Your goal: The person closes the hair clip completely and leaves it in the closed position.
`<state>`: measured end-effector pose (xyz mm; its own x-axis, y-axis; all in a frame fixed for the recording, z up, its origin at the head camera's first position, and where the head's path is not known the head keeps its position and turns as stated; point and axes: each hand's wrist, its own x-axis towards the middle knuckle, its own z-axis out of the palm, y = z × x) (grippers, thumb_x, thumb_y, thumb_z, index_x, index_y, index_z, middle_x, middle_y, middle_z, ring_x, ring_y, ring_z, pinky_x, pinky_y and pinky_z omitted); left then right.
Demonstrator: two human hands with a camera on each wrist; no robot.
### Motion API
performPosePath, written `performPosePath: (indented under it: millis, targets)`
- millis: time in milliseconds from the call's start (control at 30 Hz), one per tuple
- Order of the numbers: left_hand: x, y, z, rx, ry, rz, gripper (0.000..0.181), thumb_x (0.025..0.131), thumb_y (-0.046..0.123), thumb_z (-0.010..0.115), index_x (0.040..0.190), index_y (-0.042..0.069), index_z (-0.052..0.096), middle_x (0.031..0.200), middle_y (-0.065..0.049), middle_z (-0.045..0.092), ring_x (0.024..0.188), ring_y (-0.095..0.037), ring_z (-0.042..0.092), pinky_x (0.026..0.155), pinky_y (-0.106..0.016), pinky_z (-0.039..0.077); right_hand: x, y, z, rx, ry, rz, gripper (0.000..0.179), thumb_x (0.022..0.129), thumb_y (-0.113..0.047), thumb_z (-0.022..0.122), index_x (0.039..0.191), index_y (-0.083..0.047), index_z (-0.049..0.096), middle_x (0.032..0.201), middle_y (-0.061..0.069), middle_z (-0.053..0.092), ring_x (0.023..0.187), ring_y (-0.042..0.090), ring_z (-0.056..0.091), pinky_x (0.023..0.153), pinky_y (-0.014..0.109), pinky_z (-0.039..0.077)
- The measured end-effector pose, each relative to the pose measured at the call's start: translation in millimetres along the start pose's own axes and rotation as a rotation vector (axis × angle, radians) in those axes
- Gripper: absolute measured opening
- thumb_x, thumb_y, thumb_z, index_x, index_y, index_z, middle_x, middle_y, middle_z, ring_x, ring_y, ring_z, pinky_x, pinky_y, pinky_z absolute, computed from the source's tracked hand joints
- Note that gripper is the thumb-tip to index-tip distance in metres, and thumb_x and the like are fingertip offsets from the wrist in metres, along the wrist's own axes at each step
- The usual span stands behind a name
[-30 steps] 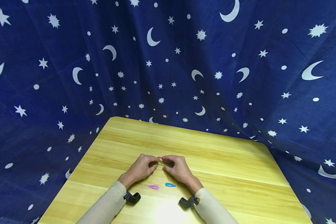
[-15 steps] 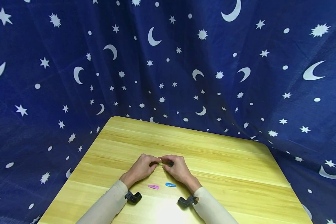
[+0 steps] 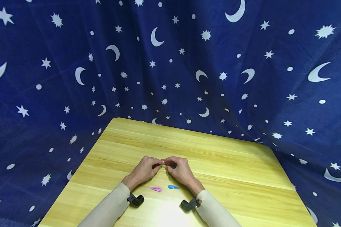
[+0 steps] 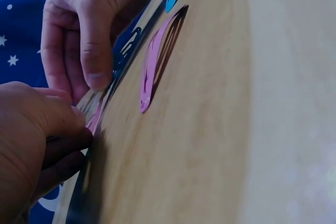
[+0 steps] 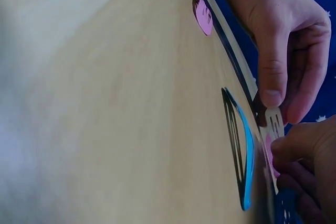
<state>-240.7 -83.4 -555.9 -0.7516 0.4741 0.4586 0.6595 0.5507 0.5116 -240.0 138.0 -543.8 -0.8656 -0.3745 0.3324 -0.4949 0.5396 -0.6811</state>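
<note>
In the head view both hands meet over the middle of the table. My left hand [image 3: 145,169] and my right hand [image 3: 182,170] pinch a small pale snap hair clip [image 5: 273,121] between thumb and fingers, one hand at each end. Slots show in the pale clip in the right wrist view, while fingers cover much of it. Nearer the person, a pink hair clip [image 3: 156,189] and a blue hair clip [image 3: 173,187] lie side by side on the wood. Beyond the hands, another pink clip [image 5: 271,153] is partly hidden, and a dark blue clip [image 4: 127,51] lies by my right hand.
The wooden table [image 3: 216,157] has light glare near its front. A dark blue curtain [image 3: 170,63] with white moons and stars hangs behind and beside it. Black camera mounts [image 3: 135,200] sit on both wrists.
The fingertips have drawn slightly closer together around the pale hair clip. Both hands otherwise stay in place, and the pink and blue clips on the table have not moved.
</note>
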Motion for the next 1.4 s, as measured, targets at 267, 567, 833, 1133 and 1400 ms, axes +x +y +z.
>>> performPosePath:
  millis: [267,567,833,1133,1400]
  targets:
    - [1.8,1.9,-3.1,-0.022,0.016,-0.013,0.017,0.097,0.003,0.081,0.112,0.007,0.086,0.110,-0.008,0.085,0.101,-0.019,0.081,0.087,-0.034,0.067,0.5,-3.0,-6.5,0.023,0.034,-0.007,0.023,0.091,0.004,0.082,0.112,-0.006,0.083,0.101,0.005,0.084,0.090,0.018,0.080,0.081,0.036,0.067]
    - [2.5,3.3,-4.5,-0.046,0.039,-0.006,0.016,0.098,0.007,0.082,0.113,0.005,0.085,0.106,-0.008,0.085,0.095,-0.016,0.082,0.081,-0.027,0.066,-0.9,-8.4,-11.2,0.045,0.067,-0.023,0.025,0.090,0.005,0.082,0.111,-0.007,0.083,0.102,0.005,0.084,0.089,0.018,0.080,0.081,0.039,0.068]
    - [2.8,5.6,-5.3,-0.093,0.080,0.023,0.015,0.098,0.005,0.081,0.112,0.005,0.085,0.105,-0.007,0.085,0.094,-0.015,0.081,0.081,-0.026,0.066,-5.1,-13.4,-16.2,0.007,0.096,-0.051,0.024,0.090,0.002,0.083,0.112,-0.008,0.083,0.103,0.004,0.084,0.091,0.020,0.080,0.081,0.042,0.067]
    - [5.2,13.8,-13.3,-0.134,0.107,0.026,0.011,0.098,0.006,0.082,0.107,0.009,0.086,0.101,-0.003,0.085,0.090,-0.012,0.080,0.077,-0.023,0.064,-15.3,-18.5,-23.3,0.010,0.072,-0.083,0.020,0.094,-0.009,0.084,0.114,-0.008,0.083,0.106,0.005,0.084,0.093,0.021,0.080,0.082,0.044,0.067]
    - [5.7,17.5,-15.9,-0.138,0.093,0.040,0.009,0.099,0.010,0.081,0.106,0.010,0.086,0.098,0.000,0.085,0.088,-0.007,0.078,0.079,-0.026,0.065,-22.0,-16.8,-24.2,-0.035,0.100,-0.171,0.008,0.099,-0.008,0.079,0.105,-0.008,0.085,0.097,-0.002,0.084,0.087,0.004,0.075,0.075,0.035,0.066]
